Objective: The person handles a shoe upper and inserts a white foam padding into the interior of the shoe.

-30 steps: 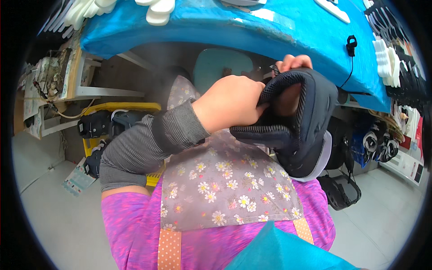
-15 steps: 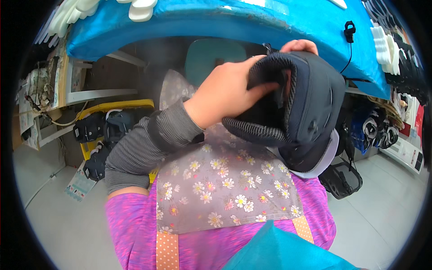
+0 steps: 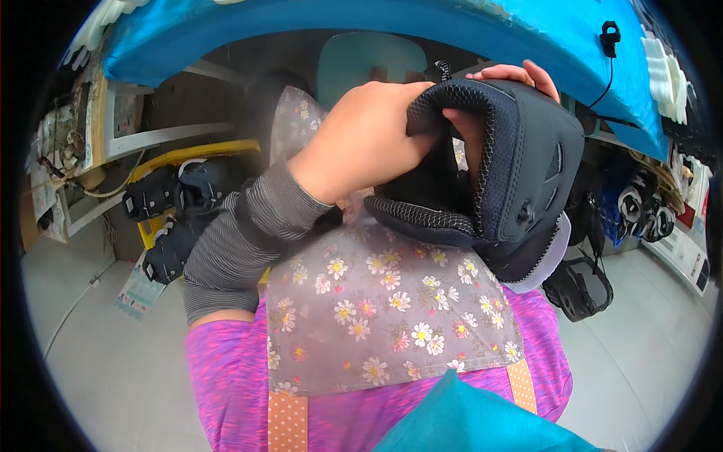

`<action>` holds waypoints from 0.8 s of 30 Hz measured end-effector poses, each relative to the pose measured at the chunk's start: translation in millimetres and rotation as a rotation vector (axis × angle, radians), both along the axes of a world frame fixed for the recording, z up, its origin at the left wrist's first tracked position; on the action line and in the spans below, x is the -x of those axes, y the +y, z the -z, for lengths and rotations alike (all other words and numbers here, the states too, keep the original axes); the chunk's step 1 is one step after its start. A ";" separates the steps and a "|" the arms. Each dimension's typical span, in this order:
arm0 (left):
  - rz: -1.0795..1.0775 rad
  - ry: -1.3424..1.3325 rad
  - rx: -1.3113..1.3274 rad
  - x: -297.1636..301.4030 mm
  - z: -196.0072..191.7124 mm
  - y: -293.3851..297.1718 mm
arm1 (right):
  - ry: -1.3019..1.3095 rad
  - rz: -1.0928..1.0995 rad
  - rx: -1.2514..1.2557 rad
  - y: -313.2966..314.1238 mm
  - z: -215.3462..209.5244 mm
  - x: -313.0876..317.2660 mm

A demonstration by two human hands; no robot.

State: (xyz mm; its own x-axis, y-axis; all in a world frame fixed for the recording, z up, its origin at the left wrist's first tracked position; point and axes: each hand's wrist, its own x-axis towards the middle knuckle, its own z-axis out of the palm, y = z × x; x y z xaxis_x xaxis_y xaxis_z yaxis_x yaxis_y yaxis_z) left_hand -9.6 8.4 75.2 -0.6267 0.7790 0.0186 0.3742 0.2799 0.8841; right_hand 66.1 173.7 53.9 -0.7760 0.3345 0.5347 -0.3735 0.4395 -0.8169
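Note:
In front of my chest I hold a dark navy boot upper (image 3: 538,151) with a thick padded collar and a mesh-like lining. Its opening faces left, and a pale lilac strip (image 3: 548,260) runs along its lower edge. My left hand (image 3: 369,135) is closed on the left rim of the collar, its fingertips hidden inside the opening. Behind the upper's far top edge, fingers of my right hand (image 3: 520,74) curl over it; the rest of that hand and its forearm are hidden. Fingers also show inside the opening.
A blue-covered table (image 3: 482,38) curves across the far side, with white foot-shaped pieces (image 3: 663,79) at its right. A teal stool (image 3: 361,60) stands beneath. At left, a yellow crate (image 3: 158,233) holds several dark uppers. A black open-framed item (image 3: 580,290) hangs at right.
The boot upper has turned slightly and shifted a little right, its opening showing wider. My left hand has moved slightly left along the rim, and more right-hand fingers show over the top.

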 end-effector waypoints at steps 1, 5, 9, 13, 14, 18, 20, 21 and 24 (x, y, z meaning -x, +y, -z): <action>-0.011 0.075 -0.002 0.0 1.9 -1.7 | -0.058 0.004 -0.023 -1.9 -3.0 0.3; 0.147 0.477 0.127 -6.5 9.0 -5.7 | -0.169 -0.261 0.038 16.4 11.1 11.2; 0.206 0.426 0.041 -5.5 10.9 -8.1 | -0.201 -0.354 0.503 13.5 31.9 16.9; 0.058 0.254 0.022 -8.2 5.0 -12.8 | -0.121 -0.486 0.634 17.5 46.2 29.1; 0.047 0.140 -0.011 -6.0 3.6 -13.3 | -0.037 -0.572 0.536 24.3 48.6 31.4; 0.043 0.072 0.032 -4.9 10.2 -19.9 | -0.134 -0.738 0.779 22.5 48.3 26.7; 0.073 0.090 0.034 -2.5 9.6 -19.0 | -0.145 -0.649 0.566 11.5 28.2 18.0; 0.067 0.090 0.037 -2.2 11.1 -19.9 | -0.177 -0.576 0.494 6.0 22.6 16.8; 0.064 0.086 0.049 -2.5 12.0 -20.6 | -0.259 -0.414 0.383 10.8 29.7 11.0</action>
